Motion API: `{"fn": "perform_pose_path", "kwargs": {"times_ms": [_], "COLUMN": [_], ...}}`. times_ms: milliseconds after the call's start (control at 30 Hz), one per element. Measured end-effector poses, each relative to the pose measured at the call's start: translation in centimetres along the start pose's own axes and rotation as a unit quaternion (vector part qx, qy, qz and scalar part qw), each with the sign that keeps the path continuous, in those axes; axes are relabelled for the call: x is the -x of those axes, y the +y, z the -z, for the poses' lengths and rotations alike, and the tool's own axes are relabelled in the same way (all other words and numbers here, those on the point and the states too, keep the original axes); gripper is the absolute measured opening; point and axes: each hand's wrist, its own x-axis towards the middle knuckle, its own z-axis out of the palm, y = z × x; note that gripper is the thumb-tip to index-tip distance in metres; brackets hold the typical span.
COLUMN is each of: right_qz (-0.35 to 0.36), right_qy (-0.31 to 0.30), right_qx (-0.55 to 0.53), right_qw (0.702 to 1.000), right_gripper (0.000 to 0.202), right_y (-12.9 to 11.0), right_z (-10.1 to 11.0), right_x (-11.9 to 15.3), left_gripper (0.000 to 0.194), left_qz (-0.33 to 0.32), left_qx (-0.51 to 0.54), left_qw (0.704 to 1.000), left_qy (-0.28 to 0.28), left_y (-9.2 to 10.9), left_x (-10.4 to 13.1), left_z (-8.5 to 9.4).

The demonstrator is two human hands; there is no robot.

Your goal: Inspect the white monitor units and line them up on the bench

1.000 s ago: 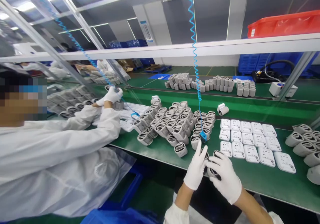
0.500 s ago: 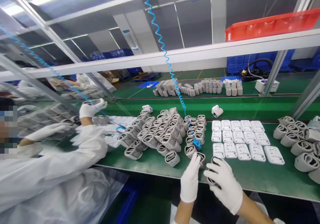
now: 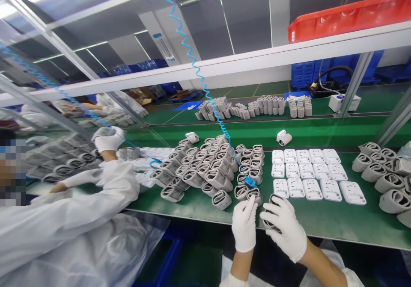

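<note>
My right hand [image 3: 285, 227], in a white glove, is wrapped round a rolled grey cuff [image 3: 269, 223] above the bench's front edge; fingers cover much of the roll. Close by on the left, my white-gloved left hand [image 3: 244, 223] has its fingertips pressed together at the near end of a row of rolled cuffs [image 3: 253, 196]. Whether the left fingers pinch anything is hidden. A blue connector [image 3: 250, 181] on a coiled blue hose [image 3: 195, 64] hangs over that row. White flat devices [image 3: 312, 188] lie in rows right of it.
Stacked rolled cuffs [image 3: 205, 169] stand left of my hands, with more [image 3: 394, 199] at far right. A white device with a cuff [image 3: 284, 138] lies at the back. A co-worker's sleeve [image 3: 118, 188] reaches over the bench at left. An orange-red bin [image 3: 349, 17] sits on the shelf above.
My left fingers, stretched out before, are now drawn together beside the row's nearest cuff. My right hand still grips its cuff. The hose swung left, and the co-worker's raised hand moved left.
</note>
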Motion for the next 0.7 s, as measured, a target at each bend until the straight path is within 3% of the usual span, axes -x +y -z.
{"fn": "perform_pose_path", "kwargs": {"times_ms": [133, 233, 333, 433, 533, 600, 700], "right_qz": [-0.005, -0.006, -0.002, -0.008, -0.034, -0.052, -0.056], "right_qy": [0.006, 0.009, 0.003, -0.015, -0.071, -0.117, -0.163], "right_qx": [-0.003, -0.002, 0.007, 0.022, 0.046, 0.064, 0.068], "right_qw": [1.0, 1.0, 1.0, 1.0, 0.996, 0.99, 0.983], "right_gripper": [0.054, 0.053, 0.051, 0.045, 0.051, 0.069, 0.084], "right_y": [0.1, 0.2, 0.3, 0.2, -0.4, -1.0, -1.9], "right_z": [-0.5, -0.7, -0.7, -0.4, 0.2, 0.6, 0.8], "right_x": [-0.3, -0.4, -0.4, -0.7, -1.1, -1.2, -0.7], "left_gripper": [0.036, 0.036, 0.035, 0.044, 0.078, 0.106, 0.113], "left_qz": [-0.057, -0.047, 0.031, 0.138, 0.186, 0.215, 0.259], "left_qx": [0.027, 0.064, 0.106, 0.2, 0.286, 0.279, 0.251], "left_qw": [0.997, 0.993, 0.987, 0.953, 0.909, 0.902, 0.902], "left_qy": [-0.044, -0.085, -0.121, -0.18, -0.24, -0.249, -0.238], "left_y": [-0.9, -1.1, -0.7, 0.2, 1.5, 2.7, 4.5], "left_x": [0.6, 0.6, 0.5, 0.9, 1.8, 2.2, 2.1], "left_z": [0.3, 0.9, 2.0, 3.1, 3.4, 3.0, 1.9]}}
